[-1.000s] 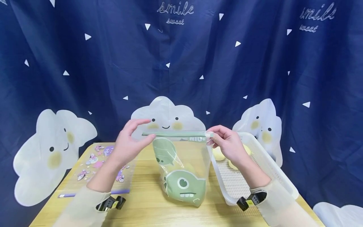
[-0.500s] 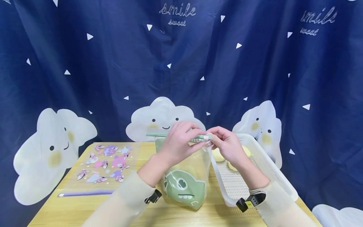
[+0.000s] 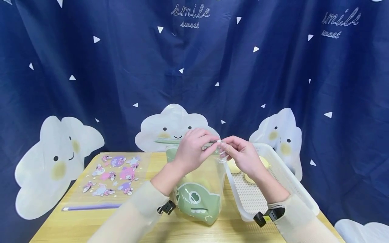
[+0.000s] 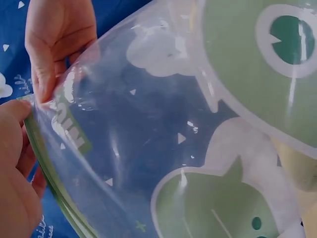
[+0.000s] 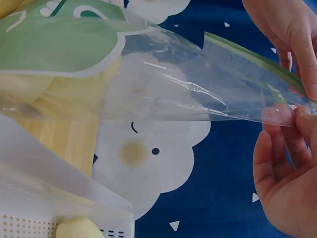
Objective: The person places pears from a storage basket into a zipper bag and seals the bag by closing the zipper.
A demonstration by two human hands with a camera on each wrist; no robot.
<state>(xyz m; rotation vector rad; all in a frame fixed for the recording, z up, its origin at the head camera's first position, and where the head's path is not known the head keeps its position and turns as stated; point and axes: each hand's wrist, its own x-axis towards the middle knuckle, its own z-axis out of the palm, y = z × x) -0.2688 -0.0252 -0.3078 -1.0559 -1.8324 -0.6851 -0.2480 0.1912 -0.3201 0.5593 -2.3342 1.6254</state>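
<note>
A clear zip bag [image 3: 199,199] with green monster prints stands upright at the middle of the table. Pale yellow contents [image 5: 29,89] show through its lower part, their kind unclear. With thumb and fingers my left hand [image 3: 191,152] pinches the green zip strip [image 4: 47,168] near its right end. Just beside it, my right hand [image 3: 243,153] pinches the bag's top right corner, where the clear film is bunched. The fingertips of both hands nearly meet there. In the head view, my left hand covers much of the strip.
On the right stands a white perforated basket [image 3: 296,177] holding several pale yellow rounded pieces [image 3: 234,166]. Another clear bag [image 3: 117,173], printed pink and purple with a purple zip strip [image 3: 94,207], lies flat on the left. A blue curtain [image 3: 194,67] hangs behind the table.
My left hand has moved right, from the strip's left end to its right end beside my right hand. The strip's right end now looks slightly raised and twisted. My right hand has barely moved.
</note>
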